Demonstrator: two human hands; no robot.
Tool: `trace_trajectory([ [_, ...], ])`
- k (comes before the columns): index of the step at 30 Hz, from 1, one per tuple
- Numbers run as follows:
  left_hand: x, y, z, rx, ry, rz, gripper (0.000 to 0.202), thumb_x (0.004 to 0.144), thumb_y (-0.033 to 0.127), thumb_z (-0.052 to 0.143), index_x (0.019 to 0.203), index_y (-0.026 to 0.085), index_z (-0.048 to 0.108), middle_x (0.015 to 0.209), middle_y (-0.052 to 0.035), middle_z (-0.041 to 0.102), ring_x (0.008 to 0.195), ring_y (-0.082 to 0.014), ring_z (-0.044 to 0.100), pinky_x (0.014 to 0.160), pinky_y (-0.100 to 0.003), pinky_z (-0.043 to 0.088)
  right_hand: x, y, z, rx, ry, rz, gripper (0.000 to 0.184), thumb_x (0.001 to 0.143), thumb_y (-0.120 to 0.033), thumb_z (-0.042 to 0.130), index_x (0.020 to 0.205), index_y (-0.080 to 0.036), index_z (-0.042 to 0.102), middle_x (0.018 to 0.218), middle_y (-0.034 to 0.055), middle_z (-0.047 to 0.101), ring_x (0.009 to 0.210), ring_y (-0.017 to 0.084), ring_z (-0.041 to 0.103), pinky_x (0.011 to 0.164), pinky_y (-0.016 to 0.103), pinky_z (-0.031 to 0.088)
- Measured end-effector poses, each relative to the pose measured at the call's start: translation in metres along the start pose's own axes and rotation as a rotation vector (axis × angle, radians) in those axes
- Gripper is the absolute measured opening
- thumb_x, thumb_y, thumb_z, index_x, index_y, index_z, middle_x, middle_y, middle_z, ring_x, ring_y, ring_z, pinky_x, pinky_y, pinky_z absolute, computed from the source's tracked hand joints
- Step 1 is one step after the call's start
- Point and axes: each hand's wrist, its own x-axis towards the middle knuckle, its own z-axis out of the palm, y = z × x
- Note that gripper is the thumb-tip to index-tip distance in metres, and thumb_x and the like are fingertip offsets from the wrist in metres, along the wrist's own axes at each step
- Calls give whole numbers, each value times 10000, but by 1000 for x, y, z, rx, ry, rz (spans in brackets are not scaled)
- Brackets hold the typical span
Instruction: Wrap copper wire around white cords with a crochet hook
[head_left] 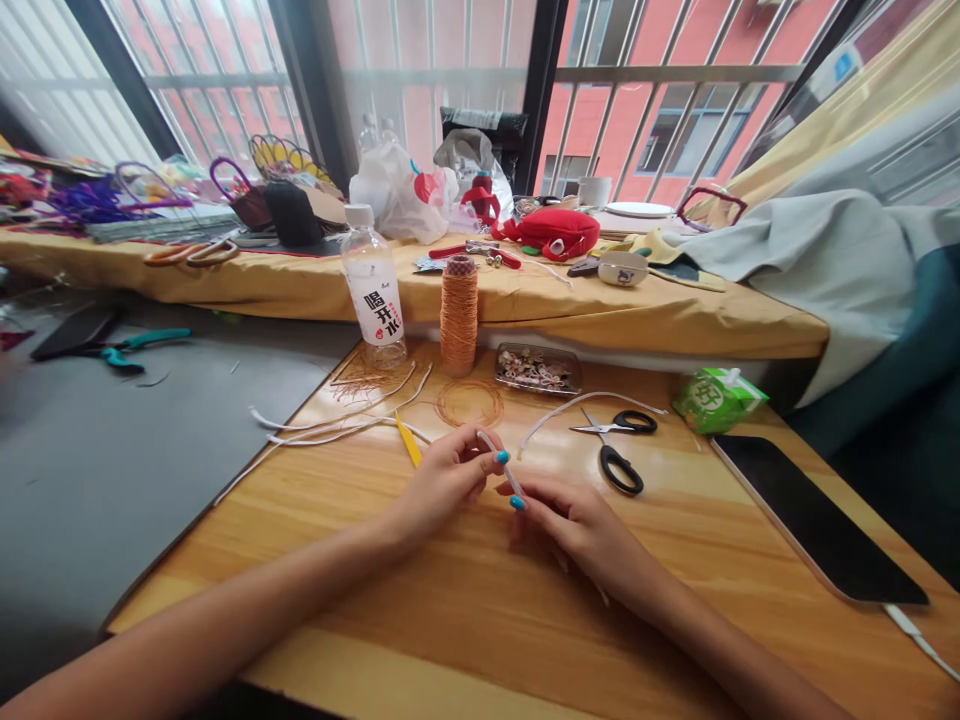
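Between my two hands runs a short white cord [512,478], pinched by thumb and fingers at both ends. My left hand [459,464] grips its upper end, and my right hand [574,520] its lower end, a little above the wooden table [360,620]. Just left of my left hand lies a yellow pointed tool [409,438], partly covered by the hand. Several longer white cords [322,432] stretch across the table's left side. Another white cord [570,405] curves beyond my right hand, near the black-handled scissors [622,450], which lie with their blades apart.
An orange thread spool [459,318], a plastic bottle [375,300] and a clear dish of small pieces [538,368] stand along the back. On the right are a green carton [718,400] and a phone [821,515] with a cable. Teal-handled pliers [142,345] lie left.
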Motion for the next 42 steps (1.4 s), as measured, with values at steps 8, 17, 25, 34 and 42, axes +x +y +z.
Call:
trace_trajectory([
  [8,-1,0,1,61,19,-10,221,717,335,541,740,117,516,621,30,512,389,-10,344,362,-155,231,-3,4,3,199,-35,79,283,832,-382,366,762,-165,534,616,-1,591,359,44,382,366,173,285],
  [17,0,-4,1,-63,-19,-57,278,691,384,563,685,120,477,612,23,547,346,-5,355,350,-159,210,-2,2,-1,314,-166,143,320,801,-449,391,782,-153,511,554,-21,522,388,56,437,408,177,333],
  [25,4,-1,1,-143,-46,-69,316,657,410,593,700,120,475,618,26,534,342,-4,362,359,-163,229,5,0,-5,359,-24,106,286,724,-414,537,829,-162,622,638,1,522,520,90,462,481,208,384],
  [34,-6,-7,10,186,-82,1,287,704,414,548,787,152,465,736,17,491,535,-50,403,486,-165,299,3,-2,-5,883,188,122,185,684,-322,614,817,-194,607,800,16,591,744,119,532,725,237,400],
  [42,-15,1,19,321,-206,112,275,802,346,432,735,142,604,636,-16,553,608,-106,490,588,-200,376,5,11,12,811,140,7,292,607,-485,624,714,-214,606,794,30,545,680,148,500,602,256,402],
])
